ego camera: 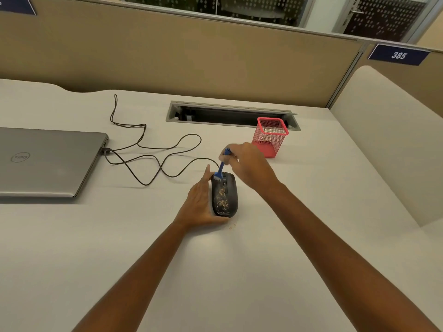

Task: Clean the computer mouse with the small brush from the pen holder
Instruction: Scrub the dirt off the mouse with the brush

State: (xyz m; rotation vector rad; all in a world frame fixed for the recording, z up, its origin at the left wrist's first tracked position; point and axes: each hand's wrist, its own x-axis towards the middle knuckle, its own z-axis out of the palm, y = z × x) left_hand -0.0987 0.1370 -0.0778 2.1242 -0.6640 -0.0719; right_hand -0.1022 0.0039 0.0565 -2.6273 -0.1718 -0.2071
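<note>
A black wired computer mouse lies on the white desk, its top speckled with tan dust. My left hand grips its left side and rear, holding it in place. My right hand is shut on a small blue brush, whose bristle end touches the front of the mouse near the scroll wheel. The red mesh pen holder stands behind my right hand and looks empty.
A closed grey laptop lies at the left, with the mouse's black cable looping from it across the desk. An open cable tray slot runs along the back, before a tan partition. A few crumbs lie by the mouse.
</note>
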